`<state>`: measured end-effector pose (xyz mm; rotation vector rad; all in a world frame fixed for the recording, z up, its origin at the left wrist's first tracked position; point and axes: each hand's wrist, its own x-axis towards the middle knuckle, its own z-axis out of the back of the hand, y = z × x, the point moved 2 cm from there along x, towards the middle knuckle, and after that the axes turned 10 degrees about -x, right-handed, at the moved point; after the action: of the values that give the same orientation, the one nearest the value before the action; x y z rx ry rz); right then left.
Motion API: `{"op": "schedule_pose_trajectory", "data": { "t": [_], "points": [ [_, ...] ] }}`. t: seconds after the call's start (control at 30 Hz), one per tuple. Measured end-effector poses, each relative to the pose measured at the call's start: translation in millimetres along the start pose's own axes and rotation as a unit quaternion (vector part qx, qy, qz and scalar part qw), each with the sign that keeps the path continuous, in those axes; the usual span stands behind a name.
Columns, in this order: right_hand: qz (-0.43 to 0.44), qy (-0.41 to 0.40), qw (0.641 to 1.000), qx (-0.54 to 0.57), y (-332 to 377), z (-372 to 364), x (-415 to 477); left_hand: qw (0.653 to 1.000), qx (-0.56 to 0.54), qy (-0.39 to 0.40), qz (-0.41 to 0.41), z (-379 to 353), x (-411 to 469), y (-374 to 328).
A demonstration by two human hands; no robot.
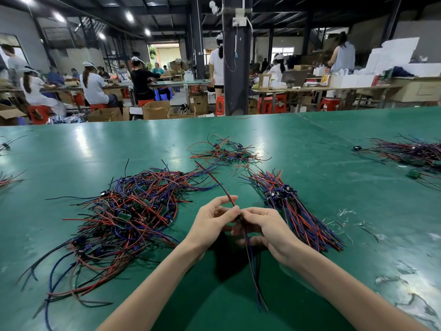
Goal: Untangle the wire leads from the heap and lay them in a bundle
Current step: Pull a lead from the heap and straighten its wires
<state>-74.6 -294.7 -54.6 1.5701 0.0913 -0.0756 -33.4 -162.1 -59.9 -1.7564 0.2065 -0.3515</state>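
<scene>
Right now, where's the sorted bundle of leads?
Head view: the sorted bundle lies on the green table just right of the right hand, which with the left hand pinches a wire lead; the tangled heap is left of both.

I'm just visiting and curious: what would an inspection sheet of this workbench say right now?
Surface: glossy green table.
Job's things: tangled heap of red, blue and black wire leads left; straightened bundle of leads right; smaller loose heap beyond.
Clutter: clear plastic scraps at right; another wire pile far right.
Grippers: left hand and right hand both pinch one red-and-black lead.
Cables: nothing seen besides the leads.
Surroundings: workers at benches, red plastic stools, cardboard boxes.
</scene>
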Motion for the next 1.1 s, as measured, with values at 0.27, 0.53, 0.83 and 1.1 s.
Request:
{"op": "schedule_pose_trajectory", "data": {
  "t": [0.27,0.53,0.83,1.1],
  "points": [
    [-0.034,0.019,0.999,-0.014,-2.9,-5.3,0.4,0.997,-0.017,-0.075,-0.032,8.9,7.7,2.1],
    [-0.015,0.015,1.0,-0.003,-3.9,-4.2,1.0,0.999,-0.03,0.009,0.024,2.7,3.8,1.1],
    [-0.031,0.037,0.998,-0.041,-4.1,-4.6,-0.7,1.0,0.0,0.008,-0.008,2.4,1.3,-1.0],
    [-0.009,0.054,0.997,-0.054,-4.4,-5.1,-2.5,1.0,0.019,0.011,-0.007,2.5,1.8,-0.5]
  ]
}}
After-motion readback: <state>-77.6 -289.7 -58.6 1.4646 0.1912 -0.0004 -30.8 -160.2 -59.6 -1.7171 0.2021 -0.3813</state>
